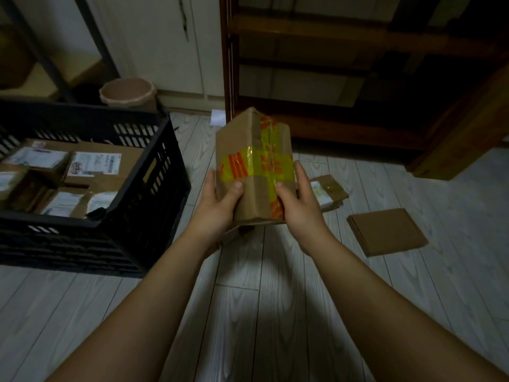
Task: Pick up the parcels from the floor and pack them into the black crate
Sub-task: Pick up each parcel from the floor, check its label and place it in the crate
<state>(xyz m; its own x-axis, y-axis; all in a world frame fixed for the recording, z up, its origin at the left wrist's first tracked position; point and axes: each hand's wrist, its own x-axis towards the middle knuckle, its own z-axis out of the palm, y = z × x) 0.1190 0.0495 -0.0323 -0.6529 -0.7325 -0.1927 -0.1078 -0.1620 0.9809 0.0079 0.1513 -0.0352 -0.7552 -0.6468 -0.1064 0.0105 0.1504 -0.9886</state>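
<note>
Left hand (217, 201) and right hand (301, 202) clamp the taped parcel (254, 153) between them | black crate (137, 244) at nine o'clock | best laid flat in a gap.

A: Where's the black slatted plastic crate (154, 205)?
B: Left, on the plank floor (248, 312), labelled cardboard parcels (96, 166) inside.
A: Right of it?
B: The tall taped cardboard box (253, 161), between left hand (220, 205) and right hand (300, 202); farther right, a flat brown cardboard parcel (387, 232).
</note>
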